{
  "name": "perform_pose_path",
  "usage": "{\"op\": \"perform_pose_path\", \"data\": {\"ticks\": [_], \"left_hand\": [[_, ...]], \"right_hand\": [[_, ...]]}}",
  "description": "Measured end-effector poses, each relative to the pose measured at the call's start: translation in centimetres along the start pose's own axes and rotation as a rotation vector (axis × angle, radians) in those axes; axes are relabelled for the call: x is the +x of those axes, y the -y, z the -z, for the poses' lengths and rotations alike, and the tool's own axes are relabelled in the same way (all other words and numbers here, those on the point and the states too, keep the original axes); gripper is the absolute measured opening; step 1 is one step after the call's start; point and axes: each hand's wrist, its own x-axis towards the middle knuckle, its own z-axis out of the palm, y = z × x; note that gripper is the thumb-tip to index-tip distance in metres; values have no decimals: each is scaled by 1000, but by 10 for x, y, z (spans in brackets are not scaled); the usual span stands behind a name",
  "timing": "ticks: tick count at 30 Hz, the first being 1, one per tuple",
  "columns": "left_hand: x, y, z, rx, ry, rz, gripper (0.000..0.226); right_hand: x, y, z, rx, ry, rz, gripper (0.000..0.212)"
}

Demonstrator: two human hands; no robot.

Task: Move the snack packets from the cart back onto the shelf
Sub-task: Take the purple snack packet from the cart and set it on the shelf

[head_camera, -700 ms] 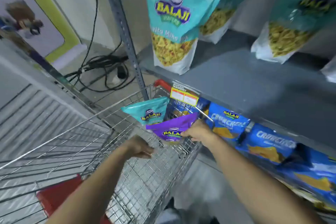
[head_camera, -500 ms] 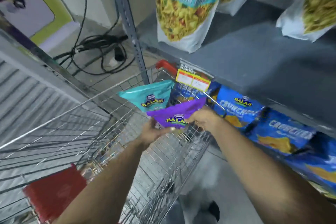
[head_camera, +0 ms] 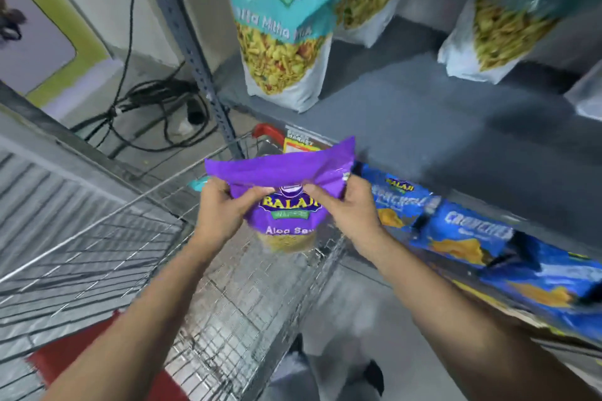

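A purple snack packet [head_camera: 286, 179] hangs upright above the wire cart [head_camera: 228, 286], level with the front edge of the grey shelf [head_camera: 439, 127]. My left hand [head_camera: 224, 208] grips its left side and my right hand [head_camera: 348, 208] grips its right side. Behind the purple packet only a corner of a teal packet [head_camera: 196, 184] shows inside the cart. A tall teal packet [head_camera: 280, 19] stands on the shelf at the left, with two more teal packets [head_camera: 498, 26] further right.
Blue chip packets [head_camera: 469, 231] line the lower shelf at right. The shelf's metal upright [head_camera: 185, 42] stands beside the cart's far end. Black cables [head_camera: 156, 107] lie on the floor behind it. The cart has a red seat flap [head_camera: 75, 355].
The purple packet has been lifted out of the cart and turned upright. My left hand came up from the cart rim and took hold of its left side.
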Motion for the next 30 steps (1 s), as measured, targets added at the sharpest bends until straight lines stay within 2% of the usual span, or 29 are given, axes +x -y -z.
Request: {"op": "perform_pose_path", "data": {"ticks": [2,7,11,15,18,21,23,25,27,29,30], "left_hand": [[-2,-52,-7,0,41,-79,17],[-2,-148,-65,-72,103,-207,10],[9,-196,-150,-172,214,-264,19],[17,-234,-252,-182,291,-346,13],[17,-252,-322,-156,307,-382,23],[28,-255,-384,-113,286,-352,70],[39,-244,-420,-51,305,-341,86],[39,-236,-443,42,344,-349,84],[35,-230,-454,56,385,-315,76],[34,-227,-458,23,404,-255,68],[34,-228,-458,6,413,-239,65]], "right_hand": [[-18,38,19,89,-26,83,9],[-56,122,87,212,-199,264,13],[-69,166,171,234,-319,330,14],[-66,185,273,171,-477,412,11],[-66,194,338,128,-577,446,13],[-58,189,393,33,-656,417,7],[-53,179,423,-21,-724,385,23],[-50,166,444,-61,-752,342,40],[-47,151,453,-75,-750,324,33],[-46,141,453,-62,-761,300,14],[-46,139,450,-49,-767,304,16]]}}
